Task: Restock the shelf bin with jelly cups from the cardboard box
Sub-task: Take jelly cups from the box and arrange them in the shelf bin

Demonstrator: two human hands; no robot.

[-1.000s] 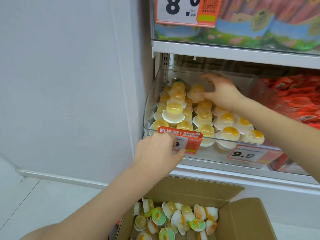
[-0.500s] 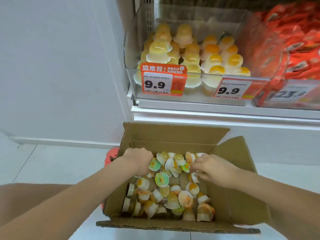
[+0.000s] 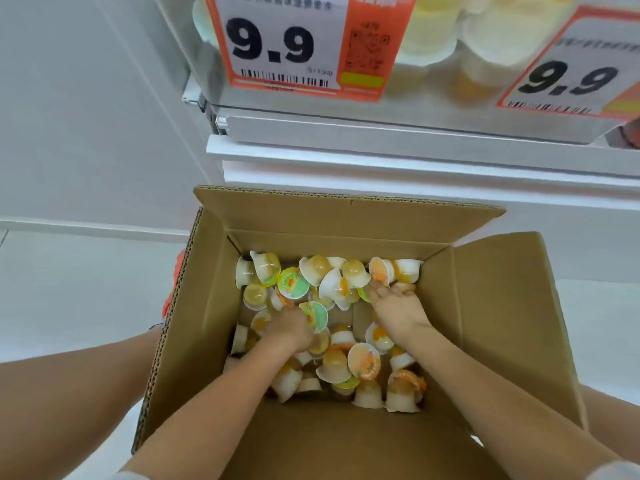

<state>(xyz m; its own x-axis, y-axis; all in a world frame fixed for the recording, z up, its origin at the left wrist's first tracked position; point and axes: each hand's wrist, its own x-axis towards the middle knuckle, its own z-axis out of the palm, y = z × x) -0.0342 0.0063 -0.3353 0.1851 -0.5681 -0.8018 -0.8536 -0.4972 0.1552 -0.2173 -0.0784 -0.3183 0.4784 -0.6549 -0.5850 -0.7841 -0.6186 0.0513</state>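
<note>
- My left hand (image 3: 289,329) is down in the cardboard box (image 3: 502,306), fingers buried among the jelly cups (image 3: 332,341); what it holds, I cannot tell.
- My right hand (image 3: 398,308) lies nearly flat near the far right corner, fingers touching cups, ready to gather.
- The shelf bin (image 3: 433,81) waits above the far edge.

Bare forearms, pale sleeve (image 3: 613,472) edges

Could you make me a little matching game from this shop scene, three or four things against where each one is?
Things:
1. left hand
2. right hand
3. price tag
4. cardboard box

Places:
A. on the front of the shelf bin, above the box
B. on the floor below the shelf
C. among the jelly cups, left side of the box
D. among the jelly cups, right side of the box

Pairs: 1-C, 2-D, 3-A, 4-B
</note>
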